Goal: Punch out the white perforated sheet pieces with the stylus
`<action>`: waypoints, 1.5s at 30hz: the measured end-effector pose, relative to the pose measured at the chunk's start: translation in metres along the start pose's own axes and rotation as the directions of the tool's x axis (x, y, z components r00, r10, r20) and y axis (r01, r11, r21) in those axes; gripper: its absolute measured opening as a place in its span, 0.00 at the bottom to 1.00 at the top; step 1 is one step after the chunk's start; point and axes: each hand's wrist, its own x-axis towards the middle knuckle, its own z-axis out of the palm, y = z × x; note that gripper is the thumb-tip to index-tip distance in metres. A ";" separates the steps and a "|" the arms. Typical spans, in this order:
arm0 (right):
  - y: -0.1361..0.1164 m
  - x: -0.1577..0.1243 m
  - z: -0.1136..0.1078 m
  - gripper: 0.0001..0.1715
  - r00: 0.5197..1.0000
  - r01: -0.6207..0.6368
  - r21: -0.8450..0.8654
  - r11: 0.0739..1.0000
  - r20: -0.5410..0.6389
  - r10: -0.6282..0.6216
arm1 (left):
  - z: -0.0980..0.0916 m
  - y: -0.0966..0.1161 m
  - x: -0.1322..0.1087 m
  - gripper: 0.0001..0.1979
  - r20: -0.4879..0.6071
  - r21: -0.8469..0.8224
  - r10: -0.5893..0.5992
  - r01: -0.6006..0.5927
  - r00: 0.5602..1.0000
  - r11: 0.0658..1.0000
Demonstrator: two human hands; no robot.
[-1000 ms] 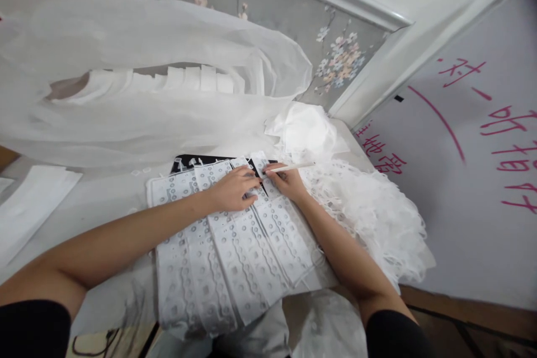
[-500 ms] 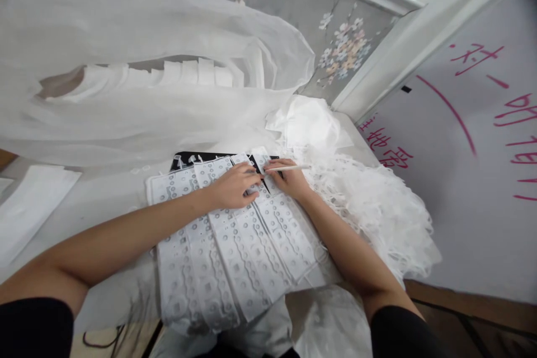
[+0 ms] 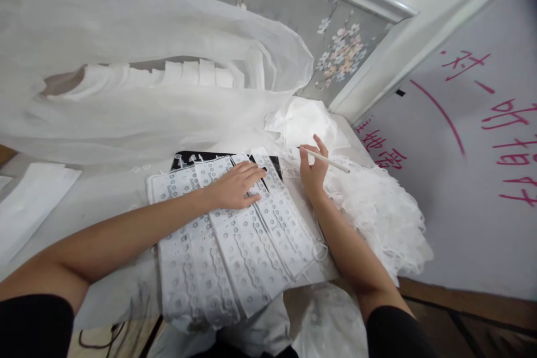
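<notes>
Change: the right hand has lifted off the eyelet lace strips, toward 2 o'clock.
Left hand: flat, fingers loosely together, pressing the strips' far ends.
Lace strips: fanned over a black mat.
Right hand: thumb and forefinger pinch a white pencil.
Lace heap: 3 o'clock of that hand.

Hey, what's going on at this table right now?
A person is working on white lace strips laid side by side over a black board. The left hand presses flat on the strips. The right hand is held just off to the right, pinching a thin white stick. A heap of lace lies right of it, sheer white fabric behind.
</notes>
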 end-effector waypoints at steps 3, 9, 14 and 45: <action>-0.008 -0.004 0.004 0.13 0.995 0.023 0.080 0.997 0.091 -0.030 | 0.002 0.002 -0.001 0.26 0.030 0.008 0.053 -0.053 0.998 0.999; -0.027 0.004 0.023 0.14 0.926 -0.083 0.224 0.971 0.379 -0.008 | 0.004 0.004 -0.001 0.34 0.167 -0.095 0.197 -0.183 0.966 0.979; -0.028 0.012 0.038 0.18 0.833 -0.220 0.285 0.933 0.553 0.027 | -0.002 0.013 -0.003 0.37 0.187 -0.175 0.247 -0.215 0.951 0.961; -0.022 -0.002 0.044 0.22 0.810 -0.260 0.192 0.946 0.576 0.106 | -0.009 0.008 0.005 0.26 0.233 0.082 -0.138 0.122 0.963 0.989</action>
